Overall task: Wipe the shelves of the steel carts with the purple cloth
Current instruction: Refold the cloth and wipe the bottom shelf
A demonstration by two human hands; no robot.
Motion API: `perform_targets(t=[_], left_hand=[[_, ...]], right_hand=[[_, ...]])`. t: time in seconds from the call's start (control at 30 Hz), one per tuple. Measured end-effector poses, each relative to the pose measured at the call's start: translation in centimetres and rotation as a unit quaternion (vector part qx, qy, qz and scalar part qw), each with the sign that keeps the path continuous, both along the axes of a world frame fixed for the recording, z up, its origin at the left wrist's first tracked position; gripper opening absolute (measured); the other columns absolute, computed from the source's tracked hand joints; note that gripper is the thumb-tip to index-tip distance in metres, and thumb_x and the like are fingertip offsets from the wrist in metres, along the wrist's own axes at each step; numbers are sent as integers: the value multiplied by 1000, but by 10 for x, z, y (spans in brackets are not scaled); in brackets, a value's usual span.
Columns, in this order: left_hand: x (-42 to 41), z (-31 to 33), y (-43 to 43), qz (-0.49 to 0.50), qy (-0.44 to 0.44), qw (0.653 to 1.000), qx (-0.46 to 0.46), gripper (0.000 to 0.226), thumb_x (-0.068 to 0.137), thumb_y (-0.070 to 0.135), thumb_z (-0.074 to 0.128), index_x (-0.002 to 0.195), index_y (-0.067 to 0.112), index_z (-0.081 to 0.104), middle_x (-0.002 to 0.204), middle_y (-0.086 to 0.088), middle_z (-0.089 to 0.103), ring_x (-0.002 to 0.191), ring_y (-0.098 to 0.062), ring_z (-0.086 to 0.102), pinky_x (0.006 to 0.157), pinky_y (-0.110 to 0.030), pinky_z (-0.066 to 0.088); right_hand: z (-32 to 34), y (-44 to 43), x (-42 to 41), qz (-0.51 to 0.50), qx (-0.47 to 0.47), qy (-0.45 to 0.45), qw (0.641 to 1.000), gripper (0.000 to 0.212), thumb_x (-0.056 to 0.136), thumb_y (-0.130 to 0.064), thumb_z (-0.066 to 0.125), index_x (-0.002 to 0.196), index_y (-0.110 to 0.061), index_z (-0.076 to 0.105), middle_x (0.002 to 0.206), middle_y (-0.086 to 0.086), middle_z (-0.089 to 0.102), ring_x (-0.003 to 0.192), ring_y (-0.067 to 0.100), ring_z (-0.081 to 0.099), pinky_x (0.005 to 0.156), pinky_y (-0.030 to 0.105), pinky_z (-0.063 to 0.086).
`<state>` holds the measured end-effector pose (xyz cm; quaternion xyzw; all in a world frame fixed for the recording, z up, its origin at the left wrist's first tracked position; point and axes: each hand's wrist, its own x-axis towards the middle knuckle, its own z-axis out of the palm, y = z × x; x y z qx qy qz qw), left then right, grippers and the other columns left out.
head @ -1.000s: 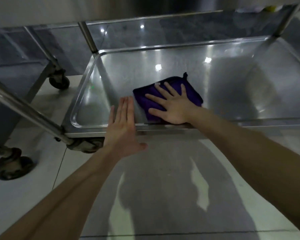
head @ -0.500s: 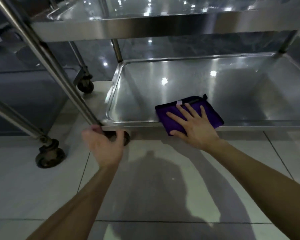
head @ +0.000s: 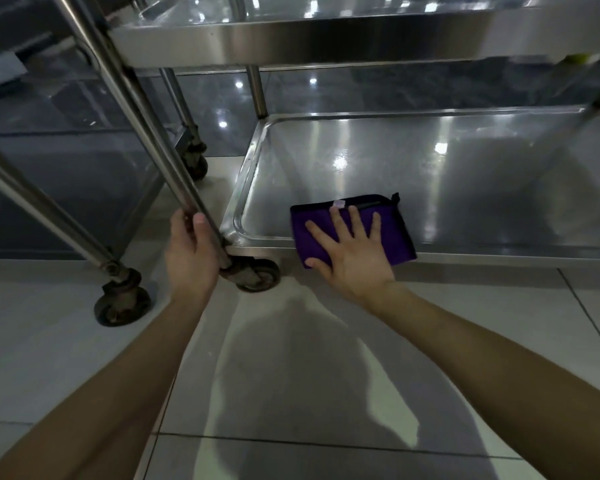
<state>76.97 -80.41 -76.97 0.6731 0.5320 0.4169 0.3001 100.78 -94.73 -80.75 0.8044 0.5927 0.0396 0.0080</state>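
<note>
On the rim: folded purple cloth (head: 397, 239), soft pile with dark trim, overhangs the front lip of the polished lower shelf (head: 447, 174)
Pressing: right hand (head: 352, 252) flat on it, fingers straight and spread
Gripping: left hand (head: 189, 252) curls round the tubular corner post (head: 146, 133) above a caster (head: 258, 273)
Cut off: shelf's right end
Open room: bare steel behind the cloth

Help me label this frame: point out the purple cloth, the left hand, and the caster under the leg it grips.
purple cloth (head: 395, 237), head view, bare fabric right of the fingers.
left hand (head: 189, 251), head view, back of the hand gripping the cart leg (head: 149, 133).
caster (head: 260, 275), head view, middle of the wheel.
</note>
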Motion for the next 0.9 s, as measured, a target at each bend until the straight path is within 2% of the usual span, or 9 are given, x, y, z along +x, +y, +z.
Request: perform_targets(t=[0.1, 0.2, 0.27, 0.33, 0.43, 0.5, 0.6, 0.73, 0.9], left_hand=[[-1, 0, 5, -13, -7, 1000, 2, 41, 118, 44, 39, 148, 20, 53, 123, 5, 66, 112, -20, 62, 92, -33, 43], [-3, 0, 10, -30, -3, 1000, 8, 39, 118, 45, 38, 145, 19, 52, 122, -1, 70, 110, -26, 68, 96, -46, 56], [-5, -2, 13, -42, 3, 999, 21, 35, 118, 43, 38, 139, 18, 52, 112, 1, 70, 101, -24, 70, 93, -52, 60], [-8, -4, 15, -52, 6, 998, 39, 30, 118, 44, 40, 131, 20, 53, 101, 5, 67, 92, -19, 69, 85, -53, 61], [-10, -10, 19, -62, 5, 996, 59, 25, 114, 50, 41, 120, 28, 53, 93, 10, 64, 83, -5, 64, 73, -42, 56], [-9, -11, 22, -60, 14, 996, 72, 23, 112, 51, 41, 116, 32, 52, 89, 14, 62, 80, -1, 61, 67, -33, 49], [-10, -12, 21, -68, 14, 992, 102, 17, 115, 46, 44, 114, 30, 50, 83, 23, 59, 73, 3, 60, 60, -13, 39], [-7, -15, 20, -71, -18, 991, 111, 13, 116, 40, 46, 111, 28, 49, 78, 25, 57, 69, 4, 59, 58, -8, 38], [-5, -17, 20, -73, -24, 990, 118, 5, 116, 37, 47, 112, 33, 48, 87, 32, 61, 75, 9, 61, 63, -4, 40]], right_hand=[[2, 44, -42, 22, -5, 28, 999, 78, 105, -78, 15, 173, -41, 6, 181, 18, 3, 164, 52, 1, 123, 80, 1], [9, 90, -57, 44, -29, 101, 994, 85, 99, -85, 10, 173, -43, 5, 181, 15, -8, 163, 51, -12, 120, 82, -12], [14, 118, -46, 38, -61, 154, 985, 88, 95, -91, 11, 171, -48, 3, 181, 10, -17, 162, 46, -23, 117, 79, -22], [17, 146, -26, 18, -82, 166, 983, 90, 92, -95, 13, 170, -52, 1, 180, 6, -22, 162, 43, -28, 116, 78, -25], [20, 191, 4, -22, -79, 160, 984, 95, 87, -99, 14, 169, -53, 0, 180, 5, -21, 162, 43, -26, 116, 81, -22], [25, 223, 19, -41, -64, 164, 984, 95, 87, -99, 15, 169, -54, -2, 181, 7, -17, 163, 45, -23, 116, 82, -20], [29, 267, 28, -59, -54, 176, 981, 97, 85, -100, 16, 168, -55, -7, 181, 11, -13, 163, 48, -19, 113, 84, -21], [27, 282, 16, -62, -66, 167, 982, 96, 84, -99, 15, 168, -56, 3, 182, 10, -13, 163, 47, -19, 112, 84, -22], [29, 229, -8, 28, -99, 163, 981, 89, 88, -98, 13, 167, -59, 2, 181, 2, -18, 164, 39, -24, 118, 79, -21]])
